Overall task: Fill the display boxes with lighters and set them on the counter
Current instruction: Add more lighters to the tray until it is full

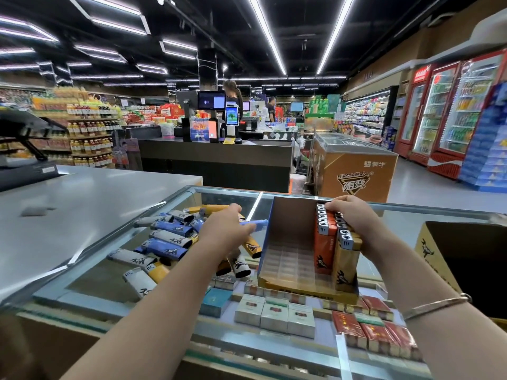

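A yellow cardboard display box (288,242) stands on the glass counter (153,305). Rows of orange and gold lighters (333,242) fill its right side, and its left side is empty. My right hand (354,220) rests on top of these lighters and presses them against the box's right wall. My left hand (227,229) hovers over a loose pile of blue, grey and yellow lighters (167,242) on the glass and grips a blue lighter (256,223) that points toward the box.
A second open display box (466,261) stands at the right edge. Cigarette packs (277,314) lie under the glass. A grey counter (82,198) extends to the left. A checkout desk (216,160) and an orange freezer (356,168) stand beyond.
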Available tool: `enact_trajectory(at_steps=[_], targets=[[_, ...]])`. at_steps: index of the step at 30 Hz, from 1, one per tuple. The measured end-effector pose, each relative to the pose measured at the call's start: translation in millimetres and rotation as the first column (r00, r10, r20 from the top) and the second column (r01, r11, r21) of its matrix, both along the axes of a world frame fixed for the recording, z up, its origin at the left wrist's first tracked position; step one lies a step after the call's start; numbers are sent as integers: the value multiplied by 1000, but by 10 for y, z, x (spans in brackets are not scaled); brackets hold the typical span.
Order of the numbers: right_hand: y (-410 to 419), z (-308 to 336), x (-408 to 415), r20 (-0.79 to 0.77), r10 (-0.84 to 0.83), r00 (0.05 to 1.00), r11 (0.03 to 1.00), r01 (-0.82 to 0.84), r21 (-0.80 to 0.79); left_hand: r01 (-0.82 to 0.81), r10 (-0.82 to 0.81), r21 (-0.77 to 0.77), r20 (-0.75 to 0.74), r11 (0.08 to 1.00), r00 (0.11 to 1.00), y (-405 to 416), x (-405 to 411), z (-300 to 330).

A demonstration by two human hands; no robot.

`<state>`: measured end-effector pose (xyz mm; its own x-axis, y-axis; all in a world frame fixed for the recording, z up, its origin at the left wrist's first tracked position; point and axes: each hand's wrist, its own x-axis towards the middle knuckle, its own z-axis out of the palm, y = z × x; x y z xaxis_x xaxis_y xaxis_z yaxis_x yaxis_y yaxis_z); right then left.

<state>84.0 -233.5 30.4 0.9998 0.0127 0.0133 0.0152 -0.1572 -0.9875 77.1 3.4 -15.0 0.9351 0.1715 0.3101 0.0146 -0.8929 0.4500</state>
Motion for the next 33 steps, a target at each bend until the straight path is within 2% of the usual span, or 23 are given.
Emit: enact_trajectory(at_steps=[3,6,9,13,15,19,26,33], targets=[[3,-8,6,0,-1,1000,1000,1,14,-48,40,333,30,942,999,-103,70,5],[1,-10,16,6,-3,1000,1000,3,9,-40,32,466,25,884,999,-162,129,18],[4,-11,23,11,0,1000,1000,0,17,-58,45,447,39,893,998,-192,142,2],[4,-15,27,16,3,1000,1000,-3,-3,-52,41,167,64,985,997,-85,44,137],[1,-12,24,17,8,1000,1000,-8,0,-102,95,101,66,990,993,2,-82,225],[-7,7,6,16,17,1000,1000,-17,7,-204,220,193,-62,960,974,66,-411,324],[-6,32,-38,9,41,999,999,-41,-2,-195,253,435,-78,879,964,-7,-782,320],[-15,20,-39,21,29,999,999,-29,34,-132,266,547,-173,827,948,-121,-907,222]])
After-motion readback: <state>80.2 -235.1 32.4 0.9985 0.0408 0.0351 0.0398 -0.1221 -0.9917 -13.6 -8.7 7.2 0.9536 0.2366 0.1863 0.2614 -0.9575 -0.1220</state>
